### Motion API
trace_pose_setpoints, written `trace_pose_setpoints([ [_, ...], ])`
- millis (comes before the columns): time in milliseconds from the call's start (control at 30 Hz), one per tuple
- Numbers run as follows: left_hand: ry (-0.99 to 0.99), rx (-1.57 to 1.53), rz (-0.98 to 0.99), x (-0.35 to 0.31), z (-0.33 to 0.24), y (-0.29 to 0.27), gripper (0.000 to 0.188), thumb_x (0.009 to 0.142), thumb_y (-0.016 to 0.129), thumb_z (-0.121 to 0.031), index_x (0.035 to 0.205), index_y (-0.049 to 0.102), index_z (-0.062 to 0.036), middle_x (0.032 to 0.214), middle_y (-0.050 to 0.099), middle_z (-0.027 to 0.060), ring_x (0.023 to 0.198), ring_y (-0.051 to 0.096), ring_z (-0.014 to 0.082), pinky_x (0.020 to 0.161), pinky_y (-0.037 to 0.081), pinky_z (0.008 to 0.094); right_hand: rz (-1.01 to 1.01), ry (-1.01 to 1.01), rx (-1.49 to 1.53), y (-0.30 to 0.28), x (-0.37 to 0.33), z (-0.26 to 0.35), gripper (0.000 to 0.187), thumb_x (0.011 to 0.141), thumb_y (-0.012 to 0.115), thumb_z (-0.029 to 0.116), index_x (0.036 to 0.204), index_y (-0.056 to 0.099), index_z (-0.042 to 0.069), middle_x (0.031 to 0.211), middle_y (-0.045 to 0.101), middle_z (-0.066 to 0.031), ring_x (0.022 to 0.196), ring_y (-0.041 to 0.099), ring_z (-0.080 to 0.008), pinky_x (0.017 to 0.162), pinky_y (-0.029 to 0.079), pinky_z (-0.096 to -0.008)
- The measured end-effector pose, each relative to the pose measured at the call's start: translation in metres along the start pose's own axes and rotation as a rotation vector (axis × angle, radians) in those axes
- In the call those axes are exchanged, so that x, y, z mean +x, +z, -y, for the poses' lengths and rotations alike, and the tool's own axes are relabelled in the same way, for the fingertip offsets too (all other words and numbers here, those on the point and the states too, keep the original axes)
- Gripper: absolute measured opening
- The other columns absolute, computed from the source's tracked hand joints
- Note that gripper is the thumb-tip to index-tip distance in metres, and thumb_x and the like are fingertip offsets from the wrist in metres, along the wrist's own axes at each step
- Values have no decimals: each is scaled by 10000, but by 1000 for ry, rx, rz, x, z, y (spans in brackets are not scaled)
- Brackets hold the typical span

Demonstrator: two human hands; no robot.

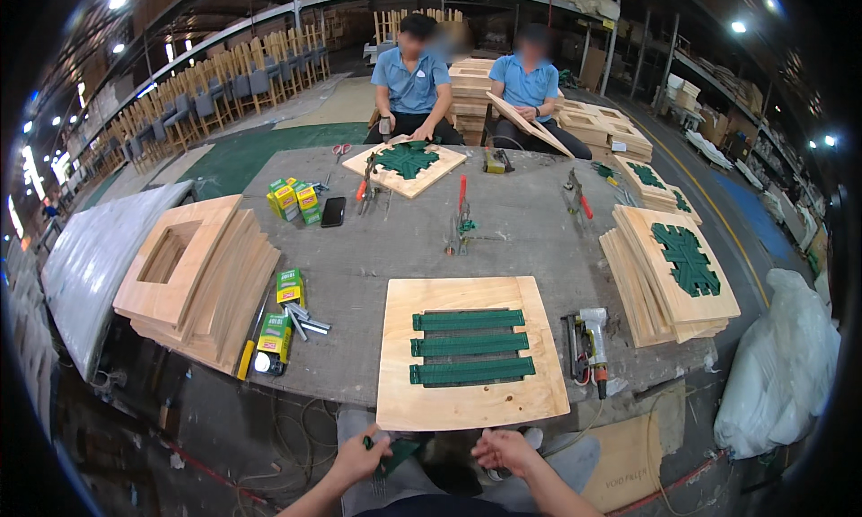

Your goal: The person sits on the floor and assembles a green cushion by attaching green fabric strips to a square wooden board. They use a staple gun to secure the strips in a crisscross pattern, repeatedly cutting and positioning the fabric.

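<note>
On the table edge before me lies a square wooden panel point(467, 294) with a cutout crossed by three green webbing straps point(470, 344). My left hand point(359, 457) is just below the panel's near left corner, fingers closed on a piece of dark green webbing strap point(398, 457) that hangs over my lap. My right hand point(505, 450) is below the near edge, its fingers curled in; whether anything is in them is hidden. Right of the panel lies a pneumatic staple gun point(593, 337) with a silver body.
Stacked wooden frames point(193, 292) stand at left; another stack point(678, 310) at right carries green straps. Staple boxes point(277, 333), loose staple strips point(308, 321), a phone point(333, 212) and clamping pliers point(462, 216) lie about. Two people sit opposite, one with a strapped panel point(435, 177).
</note>
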State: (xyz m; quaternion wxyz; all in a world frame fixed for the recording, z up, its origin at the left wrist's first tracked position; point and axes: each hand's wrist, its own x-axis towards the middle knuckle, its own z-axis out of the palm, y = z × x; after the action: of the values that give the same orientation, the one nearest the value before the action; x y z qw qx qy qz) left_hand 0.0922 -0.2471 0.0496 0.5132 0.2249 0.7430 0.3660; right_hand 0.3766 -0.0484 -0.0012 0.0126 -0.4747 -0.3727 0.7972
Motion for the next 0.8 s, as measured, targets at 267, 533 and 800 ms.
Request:
trace_pose_setpoints([
  [267,517,-161,112,49,-87,6,332,1042,626,-291,1142,755,-1,932,778,87,829,705,136,810,556,296,156,-247,-502,5,-11,90,298,1043,629,313,1096,689,26,904,758,-73,684,679,-115,626,529,-253],
  [533,865,898,-445,237,-137,-23,473,1071,499,-381,1462,552,-120,1574,468,112,1483,368,388,1237,271,483,-167,-807,-471,49,11,282,242,1028,636,222,1144,686,16,918,727,-34,794,648,-100,711,532,-265],
  [800,831,1018,-378,248,-129,-9,493,1063,498,-341,1520,485,-155,1623,398,89,1515,312,385,1261,231,510,-548,-1388,-1069,57,176,470,526,1050,530,369,1444,549,21,1456,567,-224,1373,527,-360,1143,405,-420],
])
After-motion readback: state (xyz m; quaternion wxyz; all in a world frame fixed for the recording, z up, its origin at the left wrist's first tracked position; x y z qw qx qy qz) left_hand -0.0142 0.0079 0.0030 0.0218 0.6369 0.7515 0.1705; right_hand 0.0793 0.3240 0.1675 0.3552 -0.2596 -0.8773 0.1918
